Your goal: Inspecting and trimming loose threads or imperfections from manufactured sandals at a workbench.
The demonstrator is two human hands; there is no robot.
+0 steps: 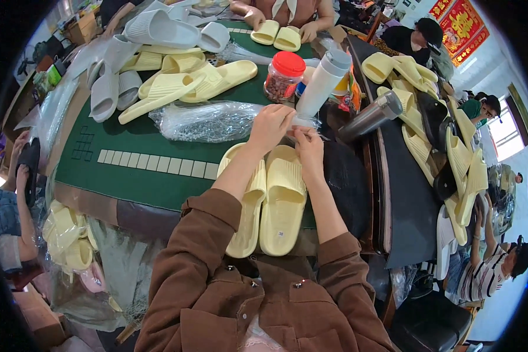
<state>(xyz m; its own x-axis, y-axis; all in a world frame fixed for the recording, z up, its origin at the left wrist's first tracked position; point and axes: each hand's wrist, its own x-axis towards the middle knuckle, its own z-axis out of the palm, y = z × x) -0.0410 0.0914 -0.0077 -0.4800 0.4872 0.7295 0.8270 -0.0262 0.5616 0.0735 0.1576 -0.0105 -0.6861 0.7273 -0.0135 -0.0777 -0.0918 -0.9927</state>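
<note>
My left hand [271, 127] and my right hand [309, 151] are close together above the table, fingers pinched on the end of a clear plastic bag [302, 121]. More clear plastic bags [208, 122] lie in a crinkled pile just left of my hands. Below my wrists a pair of pale yellow slide slippers rests side by side, toes pointing away from me. The left slipper [240, 232] is partly covered by my left forearm; the right slipper [283, 196] shows a small white sticker on its heel.
A red-lidded jar [283, 76], a white bottle [324, 82] and a grey tumbler [369, 117] stand beyond my hands. Yellow slippers [188, 85] and grey slippers [161, 29] pile up at the far left. More slippers [419, 146] cover the right table. Several co-workers sit around.
</note>
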